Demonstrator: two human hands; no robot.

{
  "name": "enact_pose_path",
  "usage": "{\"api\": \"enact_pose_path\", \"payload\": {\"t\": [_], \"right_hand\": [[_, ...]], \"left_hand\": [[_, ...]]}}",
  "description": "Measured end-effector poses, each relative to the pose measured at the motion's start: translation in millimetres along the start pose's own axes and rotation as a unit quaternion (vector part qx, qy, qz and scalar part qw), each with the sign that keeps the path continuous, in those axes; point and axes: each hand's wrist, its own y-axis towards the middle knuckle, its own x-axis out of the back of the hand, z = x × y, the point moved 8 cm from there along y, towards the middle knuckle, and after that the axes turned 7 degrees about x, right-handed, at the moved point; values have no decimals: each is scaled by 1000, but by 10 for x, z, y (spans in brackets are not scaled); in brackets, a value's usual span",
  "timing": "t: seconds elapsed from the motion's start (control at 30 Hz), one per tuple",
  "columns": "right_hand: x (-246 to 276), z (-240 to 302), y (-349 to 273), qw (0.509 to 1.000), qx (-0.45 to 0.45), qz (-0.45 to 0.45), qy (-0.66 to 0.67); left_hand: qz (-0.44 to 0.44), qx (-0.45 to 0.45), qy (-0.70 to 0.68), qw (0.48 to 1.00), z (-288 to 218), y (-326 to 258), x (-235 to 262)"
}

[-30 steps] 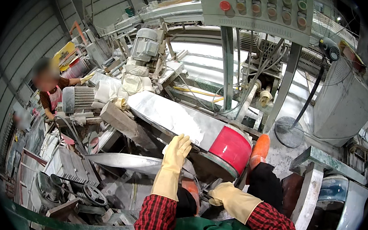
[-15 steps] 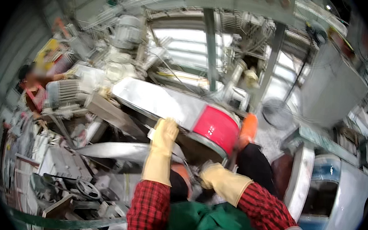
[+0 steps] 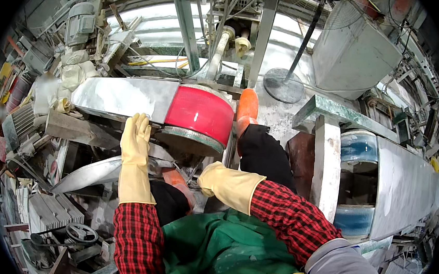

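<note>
My left hand, in a pale yellow rubber glove, reaches forward with its fingers stretched out. Its fingertips lie at the near edge of a long machine's pale flat top; whether they touch it I cannot tell. That machine ends on the right in a rounded drum with a glossy red band. Below the drum, my right hand, gloved alike, points left with its fingers curled in. Anything inside that grip is hidden. A curved grey metal sheet lies left of my left wrist.
My orange boots stand either side of the drum's near end. A second machine with blue bands and a pale upright beam are at right. A round stand base is ahead; a handwheel is lower left.
The view has swung right, so the machine and both hands appear further left. My left fingers look straighter than before. My right hand stays curled below the drum.
</note>
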Motion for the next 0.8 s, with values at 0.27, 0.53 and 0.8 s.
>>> {"api": "enact_pose_path", "payload": {"t": [0.27, 0.53, 0.8], "right_hand": [[-149, -9, -248, 999, -1, -49, 15], [-354, 241, -391, 989, 26, -134, 65], [-164, 530, -1050, 950, 48, -293, 98]], "left_hand": [[9, 7, -9, 1000, -1, 36, 15], [40, 14, -21, 999, -7, -75, 68], [26, 40, -28, 998, 45, -151, 204]]}}
